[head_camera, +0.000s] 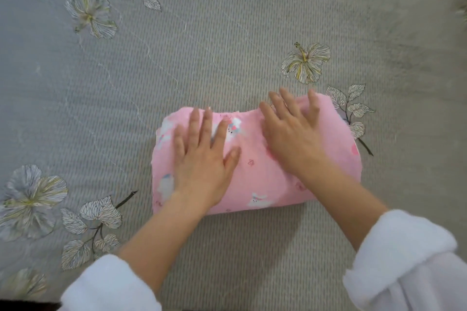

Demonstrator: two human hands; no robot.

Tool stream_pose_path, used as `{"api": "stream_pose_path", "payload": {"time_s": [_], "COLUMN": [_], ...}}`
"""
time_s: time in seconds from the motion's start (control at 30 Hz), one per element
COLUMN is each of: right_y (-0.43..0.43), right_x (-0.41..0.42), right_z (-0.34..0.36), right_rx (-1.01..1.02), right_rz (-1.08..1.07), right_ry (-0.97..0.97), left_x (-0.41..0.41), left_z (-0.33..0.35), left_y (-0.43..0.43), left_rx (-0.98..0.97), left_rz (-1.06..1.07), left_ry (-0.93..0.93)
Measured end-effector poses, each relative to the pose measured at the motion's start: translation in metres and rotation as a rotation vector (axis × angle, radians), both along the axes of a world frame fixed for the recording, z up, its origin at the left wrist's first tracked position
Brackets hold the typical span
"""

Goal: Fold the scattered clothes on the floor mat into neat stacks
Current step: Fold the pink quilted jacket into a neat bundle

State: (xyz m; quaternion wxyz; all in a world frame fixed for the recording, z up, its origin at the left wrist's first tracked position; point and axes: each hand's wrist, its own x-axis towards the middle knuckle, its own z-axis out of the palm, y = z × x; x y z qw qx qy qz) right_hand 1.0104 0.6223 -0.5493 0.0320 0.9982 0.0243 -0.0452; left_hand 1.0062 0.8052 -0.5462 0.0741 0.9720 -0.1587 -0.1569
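**A:** What is covering the floor?

**B:** A grey ribbed floor mat (pixel 227 32) is filling the view. A pink garment (pixel 257 179), folded into a compact bundle, is lying on it just toward 6 o'clock from the view's middle.

**A:** And the hands?

**B:** Both are lying flat with fingers spread, gripping nothing. The left hand (pixel 202 156) is pressing the bundle's 9 o'clock half. The right hand (pixel 290 133), slightly blurred, is pressing toward its 1 o'clock corner. A printed flower (pixel 305 61) is showing at 1 o'clock beyond the bundle.
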Motion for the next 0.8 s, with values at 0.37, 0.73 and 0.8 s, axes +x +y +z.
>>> {"api": "stream_pose_path", "payload": {"time_s": [0.37,0.73,0.8], "right_y": [-0.033,-0.064,-0.074], "right_x": [-0.048,-0.022,-0.017], "right_z": [-0.062,-0.059,-0.055], "right_rx": [0.225,0.473,0.507], "right_rz": [-0.395,-0.520,-0.723], "right_ry": [0.227,0.267,0.244], "left_x": [-0.002,0.038,0.046], "left_z": [-0.072,-0.077,-0.077], "left_y": [0.007,0.026,0.038], "left_rx": [-0.104,-0.053,-0.090], "left_rz": [0.174,0.091,0.185], "left_ry": [0.114,0.075,0.047]}}
